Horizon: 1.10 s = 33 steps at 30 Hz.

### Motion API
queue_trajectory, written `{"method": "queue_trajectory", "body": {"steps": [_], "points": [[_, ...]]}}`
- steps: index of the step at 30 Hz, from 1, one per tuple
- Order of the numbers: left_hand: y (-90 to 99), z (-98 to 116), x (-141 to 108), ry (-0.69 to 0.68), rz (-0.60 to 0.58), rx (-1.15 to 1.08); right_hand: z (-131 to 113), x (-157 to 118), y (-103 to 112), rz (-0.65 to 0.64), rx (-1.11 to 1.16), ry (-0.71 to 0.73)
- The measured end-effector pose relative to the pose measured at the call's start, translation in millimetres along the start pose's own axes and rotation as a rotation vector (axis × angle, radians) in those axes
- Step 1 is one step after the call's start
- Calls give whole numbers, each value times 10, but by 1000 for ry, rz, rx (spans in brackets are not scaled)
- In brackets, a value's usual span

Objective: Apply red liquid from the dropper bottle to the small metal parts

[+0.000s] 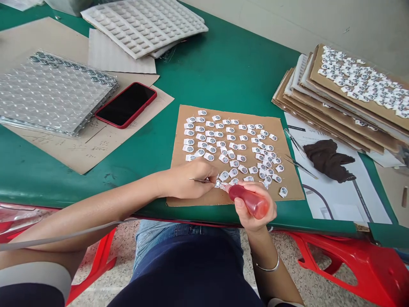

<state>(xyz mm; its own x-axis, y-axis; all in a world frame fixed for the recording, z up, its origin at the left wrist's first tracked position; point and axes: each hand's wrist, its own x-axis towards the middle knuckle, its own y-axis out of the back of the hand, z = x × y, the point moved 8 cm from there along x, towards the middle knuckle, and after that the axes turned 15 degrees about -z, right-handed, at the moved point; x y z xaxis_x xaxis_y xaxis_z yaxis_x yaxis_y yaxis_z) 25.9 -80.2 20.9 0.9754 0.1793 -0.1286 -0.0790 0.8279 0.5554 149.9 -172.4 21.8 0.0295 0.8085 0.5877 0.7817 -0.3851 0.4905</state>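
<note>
My left hand (191,177) is closed on slim metal tweezers (198,180), whose back end sticks out behind the fingers. A small round white-and-grey piece (217,183) shows at its fingertips. My right hand (255,204) wraps round a red squeeze bottle (249,200), tilted with its narrow nozzle pointing left at that piece. Both hands are over the near edge of a cardboard sheet (182,200). Many small white tabs with round dark-printed faces (208,157) lie on it in loose rows.
To the right, more tweezers (302,166) and a dark cloth (330,160) lie on a printed sheet (319,204). Behind them stands a stack of cardboard sheets (303,91). At left are a phone (126,104) and clear plastic trays (54,91); white foam trays (147,25) lie further back.
</note>
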Motion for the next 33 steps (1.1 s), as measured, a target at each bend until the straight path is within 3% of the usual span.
{"method": "queue_trajectory", "body": {"steps": [33], "points": [[17, -19, 8, 24, 14, -15, -28, -38, -14, -47, -38, 36]]}}
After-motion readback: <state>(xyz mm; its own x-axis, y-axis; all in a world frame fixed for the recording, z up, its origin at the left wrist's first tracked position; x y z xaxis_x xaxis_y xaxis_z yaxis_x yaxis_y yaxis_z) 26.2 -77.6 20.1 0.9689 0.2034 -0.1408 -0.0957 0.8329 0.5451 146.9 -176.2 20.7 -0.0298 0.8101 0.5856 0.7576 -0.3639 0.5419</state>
